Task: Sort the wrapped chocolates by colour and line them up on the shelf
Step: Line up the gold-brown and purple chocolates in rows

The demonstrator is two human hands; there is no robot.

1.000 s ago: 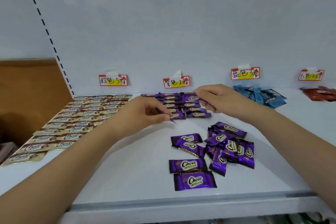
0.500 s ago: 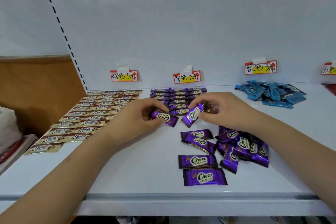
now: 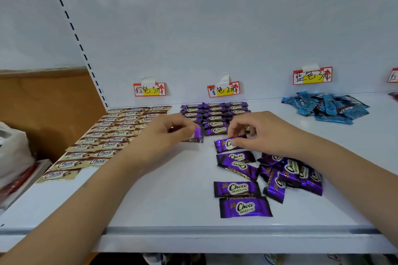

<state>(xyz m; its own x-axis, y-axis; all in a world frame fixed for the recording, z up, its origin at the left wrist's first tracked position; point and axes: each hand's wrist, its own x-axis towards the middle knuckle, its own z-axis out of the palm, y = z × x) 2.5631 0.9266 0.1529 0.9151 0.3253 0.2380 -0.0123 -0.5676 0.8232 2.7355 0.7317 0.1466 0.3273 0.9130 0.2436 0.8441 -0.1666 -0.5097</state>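
Three colour groups show clearly on the white shelf (image 3: 163, 206). The brown bars (image 3: 112, 135) lie in neat rows along the left edge, three across at the back; the exact total is hard to read where the left forearm covers them. The purple rows (image 3: 215, 114) stand three across against the back wall, about five deep, though both hands hide the front ones. The loose purple pile (image 3: 288, 174) sits toward the front right, with four more purple bars lying singly just left of it. A blue heap (image 3: 325, 107) lies unsorted near the back right; its number cannot be counted. A sliver of red shows at the far right edge.

Four handwritten tags are taped to the back wall, the fourth cut off by the frame. A slotted upright runs up the back left corner, with a brown panel and a white bag (image 3: 13, 153) beyond the left edge.

The left hand (image 3: 163, 135) pinches a purple bar (image 3: 197, 136) between thumb and fingers, at the front of the left purple row. The right hand (image 3: 262, 131) pinches another bar (image 3: 226, 145) by its right end, just in front of the middle and right rows, flat on the shelf.
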